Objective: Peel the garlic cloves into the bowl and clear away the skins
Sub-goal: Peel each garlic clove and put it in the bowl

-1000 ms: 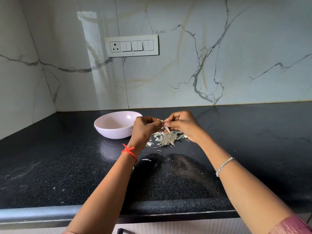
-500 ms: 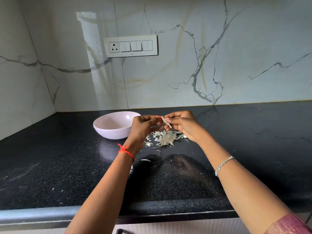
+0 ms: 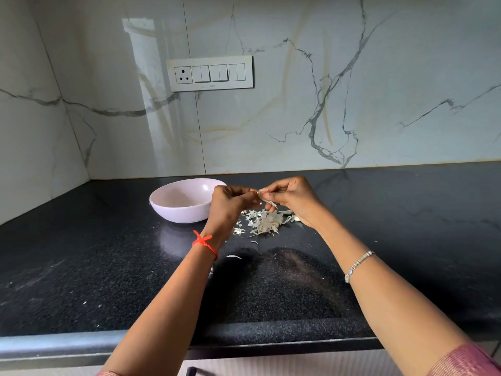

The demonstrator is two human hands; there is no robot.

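A pale pink bowl (image 3: 176, 210) stands on the black counter at centre left, with something pale lying inside it. My left hand (image 3: 230, 204) and my right hand (image 3: 292, 199) meet just right of the bowl, a little above the counter. Between their fingertips they pinch a small garlic clove with a strip of papery skin (image 3: 267, 200) hanging off it. Under the hands lies a heap of garlic skins (image 3: 264, 222). The clove itself is mostly hidden by the fingers.
Stray flakes of skin (image 3: 233, 257) lie on the black granite counter (image 3: 81, 267) in front of the heap. Marble-patterned walls close the back and the left, with a switch plate (image 3: 210, 73) on the back wall. The counter's rounded front edge runs near the bottom.
Both hands have risen slightly off the skin heap. The strip of skin has been pulled further away from the clove between the fingertips.
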